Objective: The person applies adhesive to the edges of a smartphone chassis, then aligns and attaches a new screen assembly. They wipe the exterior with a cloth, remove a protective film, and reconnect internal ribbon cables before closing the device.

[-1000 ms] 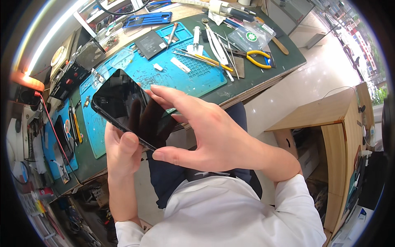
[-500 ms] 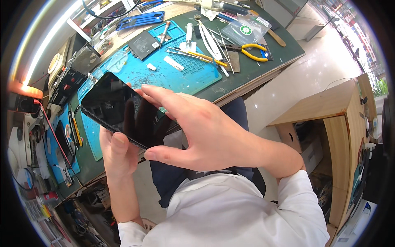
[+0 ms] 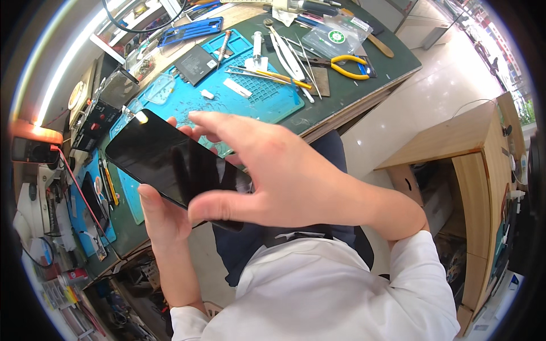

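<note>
A black smartphone [image 3: 151, 153] with a dark, glossy, reflecting screen lies tilted in my left hand [image 3: 166, 224]. The left thumb runs along its near edge, and fingertips show past the far edge; the palm is partly hidden under it. My right hand [image 3: 287, 176] is over the phone's right part, thumb and fingers spread wide apart. Its thumb lies by the near edge and its fingers reach past the far edge. Whether these fingers touch the phone I cannot tell. Beneath is a blue repair mat [image 3: 273, 111] on a green-topped bench.
On the mat lie a black phone battery [image 3: 196, 63], a screwdriver [image 3: 225, 46], a syringe [image 3: 257, 48] and tweezers [image 3: 267, 77]. Yellow-handled pliers [image 3: 350, 67] rest farther right. At left stand an orange-cased meter [image 3: 35, 142] and another dark phone [image 3: 91, 196]. A wooden cabinet [image 3: 438, 139] stands right.
The phone has turned slightly, its screen now facing up more, with a bright reflection at its far corner. My right thumb has shifted a little left along the near edge.
</note>
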Tool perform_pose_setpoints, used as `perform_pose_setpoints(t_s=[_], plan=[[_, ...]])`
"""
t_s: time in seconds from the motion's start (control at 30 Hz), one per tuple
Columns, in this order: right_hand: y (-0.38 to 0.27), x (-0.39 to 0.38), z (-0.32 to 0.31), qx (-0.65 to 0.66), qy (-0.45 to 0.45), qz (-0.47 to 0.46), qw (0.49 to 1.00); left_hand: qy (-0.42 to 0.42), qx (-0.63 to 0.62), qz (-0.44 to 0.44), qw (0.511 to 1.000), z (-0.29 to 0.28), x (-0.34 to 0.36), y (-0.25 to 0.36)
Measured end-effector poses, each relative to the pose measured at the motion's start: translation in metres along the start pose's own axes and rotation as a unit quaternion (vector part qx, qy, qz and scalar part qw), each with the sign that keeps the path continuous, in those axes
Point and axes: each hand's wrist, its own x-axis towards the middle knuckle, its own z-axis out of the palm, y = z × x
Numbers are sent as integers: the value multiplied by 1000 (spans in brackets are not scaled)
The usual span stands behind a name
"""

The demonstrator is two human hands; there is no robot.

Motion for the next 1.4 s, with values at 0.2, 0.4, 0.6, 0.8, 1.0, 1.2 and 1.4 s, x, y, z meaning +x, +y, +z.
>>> perform_pose_setpoints(t_s=[0.2,0.4,0.6,0.8,1.0,1.2,1.4], plan=[[14,3,-13,193,-1,159,968,-11,-210,9,978,-25,-2,-12],[21,3,-11,510,6,324,797,-27,-349,34,936,-39,-11,-2],[25,-5,-3,408,53,254,875,-19,-306,42,951,-47,-11,0],[53,-24,-16,-307,34,-85,947,-15,-281,45,958,-44,-8,-6],[59,-23,-35,-340,39,-112,933,-25,-279,32,959,-49,-4,-13],[63,-9,-66,-323,141,-42,935,-22,-253,32,967,-58,-2,-12],[94,28,-118,-389,244,0,888,-15,-248,38,968,-62,-6,-16]])
